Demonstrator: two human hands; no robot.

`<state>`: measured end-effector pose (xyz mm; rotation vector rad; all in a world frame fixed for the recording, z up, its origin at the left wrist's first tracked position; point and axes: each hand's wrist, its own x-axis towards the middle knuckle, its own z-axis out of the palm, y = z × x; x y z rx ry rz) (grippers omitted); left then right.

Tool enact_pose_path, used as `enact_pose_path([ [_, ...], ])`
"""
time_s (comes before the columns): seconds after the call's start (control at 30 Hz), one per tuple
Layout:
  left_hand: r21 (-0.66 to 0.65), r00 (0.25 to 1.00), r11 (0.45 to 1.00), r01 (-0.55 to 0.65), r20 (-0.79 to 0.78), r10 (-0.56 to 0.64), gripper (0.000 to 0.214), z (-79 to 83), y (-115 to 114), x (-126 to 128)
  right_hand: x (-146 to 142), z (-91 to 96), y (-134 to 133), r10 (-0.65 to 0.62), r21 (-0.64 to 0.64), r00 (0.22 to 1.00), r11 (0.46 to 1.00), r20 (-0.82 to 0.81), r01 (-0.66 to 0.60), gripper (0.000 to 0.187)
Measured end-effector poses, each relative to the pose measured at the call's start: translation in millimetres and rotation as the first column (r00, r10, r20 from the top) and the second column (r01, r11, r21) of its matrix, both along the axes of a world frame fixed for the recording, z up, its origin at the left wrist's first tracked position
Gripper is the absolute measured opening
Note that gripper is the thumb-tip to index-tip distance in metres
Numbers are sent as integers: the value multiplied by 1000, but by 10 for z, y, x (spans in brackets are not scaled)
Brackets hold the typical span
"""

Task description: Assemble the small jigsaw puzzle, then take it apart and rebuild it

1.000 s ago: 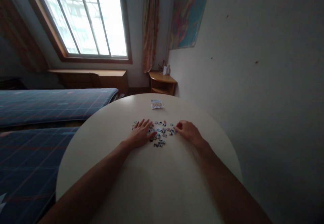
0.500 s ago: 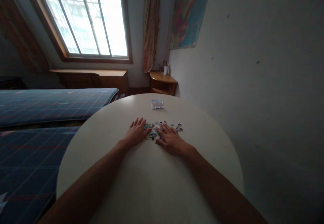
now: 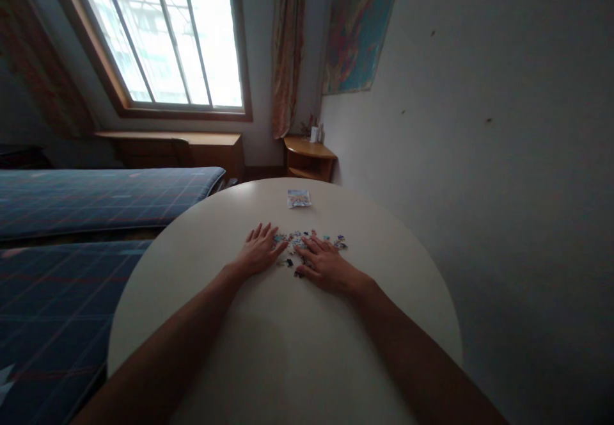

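Your left hand (image 3: 258, 253) and right hand (image 3: 327, 266) lie flat on the counter (image 3: 288, 354), fingers splayed, neither grip holding anything. The puzzle pieces (image 3: 290, 244) form a short band running left to right toward the counter's far edge. Its left end is just beside your left fingertips and its middle lies under your right fingers, so the right hand is nearer the bulk. A small packet (image 3: 299, 198) lies apart, closer to that far edge.

One camera sits on the person's head and looks forward and down across the round counter (image 3: 288, 348). It is close: both forearms enter from the bottom edge, with the left hand (image 3: 259, 255) and right hand (image 3: 326, 268) at mid-frame. Beyond them it takes in the window (image 3: 163, 34), the beds (image 3: 96, 201) and the wall (image 3: 480, 156), all seen tilted.
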<state>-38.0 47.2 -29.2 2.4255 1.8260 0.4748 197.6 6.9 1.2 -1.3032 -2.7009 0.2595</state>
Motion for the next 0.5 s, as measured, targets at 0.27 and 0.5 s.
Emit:
enact_pose_path([
  [0.27,-63,998,996,68,-6,-68,62,5,-4,-40,4,10,-19,121,73,990,991,-71,-116,56],
  [0.5,-21,989,990,142,47,-141,57,-45,74,-100,-90,37,12,178,206,965,969,-191,-137,18],
])
